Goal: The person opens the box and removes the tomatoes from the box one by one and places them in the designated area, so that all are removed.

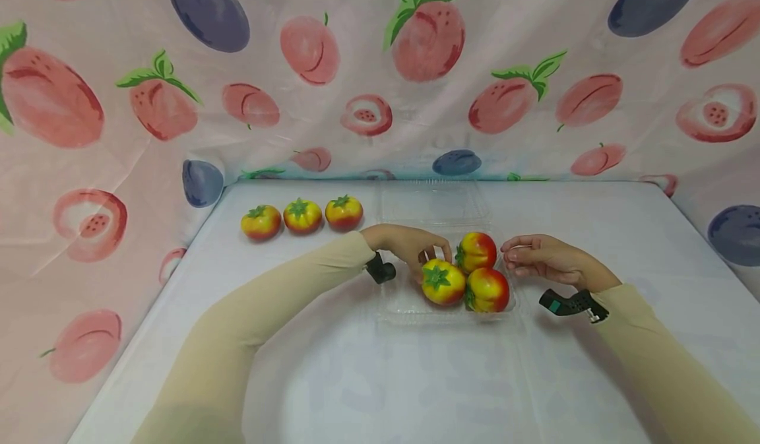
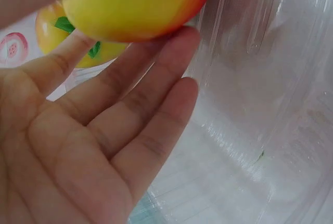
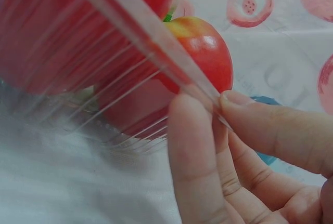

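My left hand (image 1: 408,245) holds a yellow-red fruit (image 1: 452,285) with a green star-shaped calyx, over the clear plastic container (image 1: 405,302). In the left wrist view, its thumb and fingertips lie on opposite sides of the fruit (image 2: 140,5). Two similar fruits, a rear one (image 1: 482,249) and a front one (image 1: 491,291), sit at the container's right side. On that side my right hand (image 1: 546,259) pinches the container's thin rim (image 3: 171,68) between thumb and forefinger, as the right wrist view shows.
Three more yellow-red fruits, the left (image 1: 261,223), middle (image 1: 304,217) and right (image 1: 346,214), stand in a row at the back left of the white table (image 1: 332,384). The container's clear lid (image 1: 430,201) lies open behind it. A fruit-printed curtain (image 1: 368,55) hangs behind the table.
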A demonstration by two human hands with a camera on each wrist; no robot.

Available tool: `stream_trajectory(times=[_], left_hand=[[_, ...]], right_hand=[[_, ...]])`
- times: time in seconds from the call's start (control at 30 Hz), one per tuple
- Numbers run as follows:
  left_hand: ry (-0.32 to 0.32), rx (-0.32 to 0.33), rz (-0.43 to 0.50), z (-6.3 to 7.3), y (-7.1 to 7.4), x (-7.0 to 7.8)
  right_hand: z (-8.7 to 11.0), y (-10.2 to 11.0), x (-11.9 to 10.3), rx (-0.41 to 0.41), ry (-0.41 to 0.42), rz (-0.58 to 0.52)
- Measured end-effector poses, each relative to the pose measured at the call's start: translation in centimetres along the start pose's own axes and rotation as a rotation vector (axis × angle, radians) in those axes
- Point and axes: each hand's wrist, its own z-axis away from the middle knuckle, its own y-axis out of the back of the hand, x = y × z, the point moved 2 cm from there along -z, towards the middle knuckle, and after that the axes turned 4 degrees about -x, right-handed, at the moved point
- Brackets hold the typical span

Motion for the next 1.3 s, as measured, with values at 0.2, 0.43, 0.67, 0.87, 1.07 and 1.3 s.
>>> stream_trajectory(times=[0.2, 0.43, 0.67, 0.87, 1.07, 1.3], left_hand=[[0.012, -0.024, -0.01, -0.11, -0.02, -0.16], [-0.021, -0.058, -0.002, 0.01, -0.29, 0.18], [-0.055, -0.077, -0.049, 0.08, -0.56, 0.66], [-0.096, -0.067, -0.085, -0.28, -0.82, 0.63], [-0.144, -0.033, -0.115, -0.61, -0.85, 0.67], [-0.189, -0.04, -0.128, -0.46, -0.64, 0.72]], right_hand=[[0.07, -0.06, -0.08, -0.007, 0.004, -0.008], [0.02, 0.01, 0.08, 0.019, 0.001, 0.011], [0.01, 0.02, 0.08, 0.03, -0.006, 0.015], [-0.02, -0.06, 0.05, 0.043, -0.017, 0.005], [-0.05, -0.08, 0.05, 0.043, -0.016, 0.003], [-0.03, -0.09, 0.05, 0.051, -0.017, 0.012]])
